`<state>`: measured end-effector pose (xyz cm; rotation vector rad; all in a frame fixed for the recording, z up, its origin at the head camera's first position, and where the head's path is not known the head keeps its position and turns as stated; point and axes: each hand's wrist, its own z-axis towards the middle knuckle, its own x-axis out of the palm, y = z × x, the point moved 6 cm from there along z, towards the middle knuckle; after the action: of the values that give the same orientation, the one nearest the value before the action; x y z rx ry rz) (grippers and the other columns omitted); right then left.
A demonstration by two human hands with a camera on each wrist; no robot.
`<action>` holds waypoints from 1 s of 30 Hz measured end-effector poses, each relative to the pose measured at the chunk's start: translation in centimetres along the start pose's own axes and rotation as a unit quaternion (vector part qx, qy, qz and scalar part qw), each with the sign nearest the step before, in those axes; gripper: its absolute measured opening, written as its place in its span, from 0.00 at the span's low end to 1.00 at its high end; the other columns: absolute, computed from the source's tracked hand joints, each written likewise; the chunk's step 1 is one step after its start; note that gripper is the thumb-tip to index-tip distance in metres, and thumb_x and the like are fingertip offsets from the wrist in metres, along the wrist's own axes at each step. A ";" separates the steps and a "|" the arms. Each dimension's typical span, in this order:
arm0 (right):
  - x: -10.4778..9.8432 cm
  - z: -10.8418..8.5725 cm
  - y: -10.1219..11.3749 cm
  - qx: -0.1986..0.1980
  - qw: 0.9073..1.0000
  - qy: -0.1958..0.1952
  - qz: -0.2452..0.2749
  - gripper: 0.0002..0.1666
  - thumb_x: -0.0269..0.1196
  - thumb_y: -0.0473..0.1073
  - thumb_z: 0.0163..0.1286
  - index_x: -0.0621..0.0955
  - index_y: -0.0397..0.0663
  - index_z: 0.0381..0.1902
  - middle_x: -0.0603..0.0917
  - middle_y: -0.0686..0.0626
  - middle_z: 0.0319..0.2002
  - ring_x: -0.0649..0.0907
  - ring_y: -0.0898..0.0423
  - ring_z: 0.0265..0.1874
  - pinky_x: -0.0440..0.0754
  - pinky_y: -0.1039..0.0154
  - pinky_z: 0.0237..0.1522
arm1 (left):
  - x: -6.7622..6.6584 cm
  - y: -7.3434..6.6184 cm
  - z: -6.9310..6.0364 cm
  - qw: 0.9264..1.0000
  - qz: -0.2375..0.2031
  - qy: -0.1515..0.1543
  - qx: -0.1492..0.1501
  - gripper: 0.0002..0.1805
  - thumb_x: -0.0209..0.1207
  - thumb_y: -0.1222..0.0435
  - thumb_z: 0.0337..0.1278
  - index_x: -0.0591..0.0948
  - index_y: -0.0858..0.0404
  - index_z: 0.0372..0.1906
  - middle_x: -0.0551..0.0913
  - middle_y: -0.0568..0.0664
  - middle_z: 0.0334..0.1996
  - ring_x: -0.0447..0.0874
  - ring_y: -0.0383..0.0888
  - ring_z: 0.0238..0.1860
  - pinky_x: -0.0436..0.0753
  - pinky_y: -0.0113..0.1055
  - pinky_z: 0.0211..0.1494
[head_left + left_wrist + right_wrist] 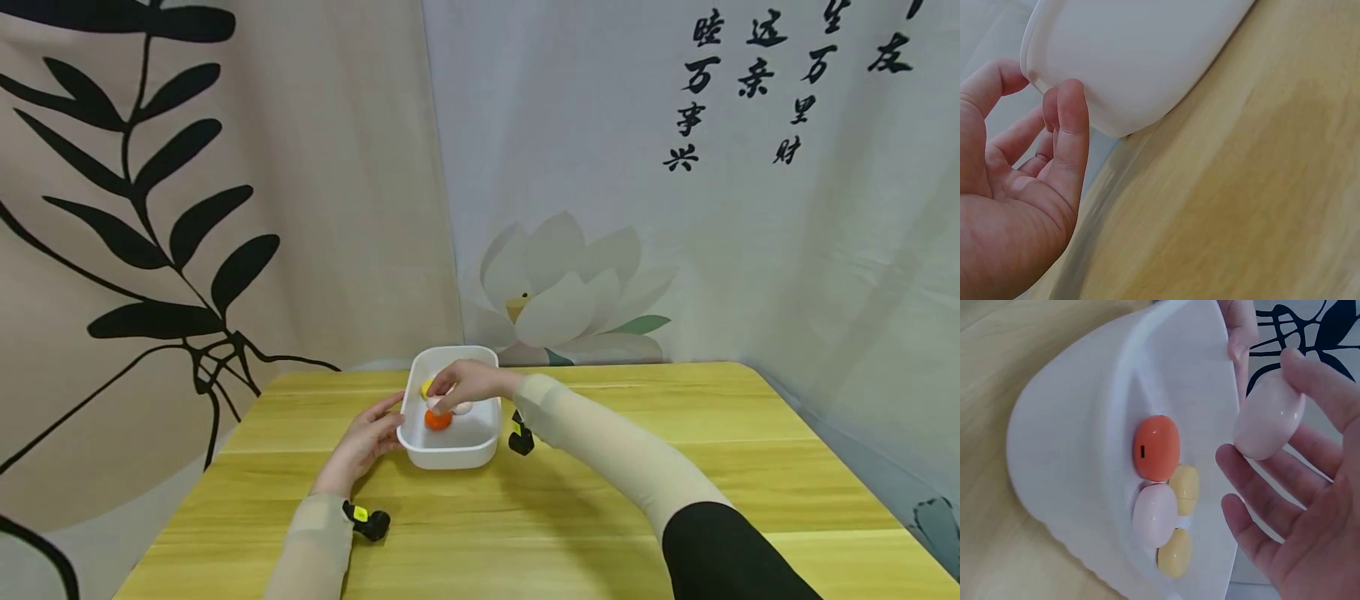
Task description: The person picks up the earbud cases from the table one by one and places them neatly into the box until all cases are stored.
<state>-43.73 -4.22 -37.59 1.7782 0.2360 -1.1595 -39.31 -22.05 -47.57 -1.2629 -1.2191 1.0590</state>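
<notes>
A white plastic tub (452, 457) stands on the table, and my left hand (369, 435) holds it at its left side, thumb and fingers at the rim. Above the tub, my right hand (480, 382) pinches a pale pink oval case (1269, 415) between thumb and fingertips. In the right wrist view, an orange oval case (1157, 449) with a small dark slot lies inside the tub. Touching it are a second pale pink case (1155, 515) and a yellow case (1184, 490) with a seam. Another yellow case (1174, 553) lies beside them.
The wooden table (600, 500) reaches out on both sides of the tub. Behind its far edge hangs a printed cloth (360, 208) with dark leaves, a lotus and writing. A black wrist camera (367, 522) sits on the left wrist, another camera (521, 435) on the right.
</notes>
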 end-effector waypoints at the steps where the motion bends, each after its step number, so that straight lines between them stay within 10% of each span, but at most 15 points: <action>1: -0.1 0.0 0.1 0.000 1.000 0.000 0.000 0.23 0.70 0.50 0.60 0.84 0.47 0.51 0.85 0.57 0.43 0.79 0.63 0.45 0.75 0.70 0.49 | 0.0 0.0 0.0 1.000 -0.001 0.000 0.000 0.31 0.54 0.68 0.67 0.62 0.62 0.73 0.73 0.71 0.56 0.82 0.46 0.34 0.84 0.36 0.40; 30: 1.3 1.3 0.7 -0.005 0.998 0.050 0.043 0.23 0.70 0.43 0.61 0.82 0.41 0.53 0.86 0.53 0.43 0.81 0.64 0.41 0.79 0.70 0.42 | -0.1 0.1 0.2 1.000 -0.012 0.002 0.005 0.31 0.55 0.68 0.66 0.62 0.63 0.73 0.80 0.61 0.46 0.82 0.46 0.33 0.83 0.37 0.40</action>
<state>-43.38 -6.09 -38.30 1.8218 0.2218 -1.0070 -39.48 -22.12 -47.70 -1.2397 -1.2224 1.0425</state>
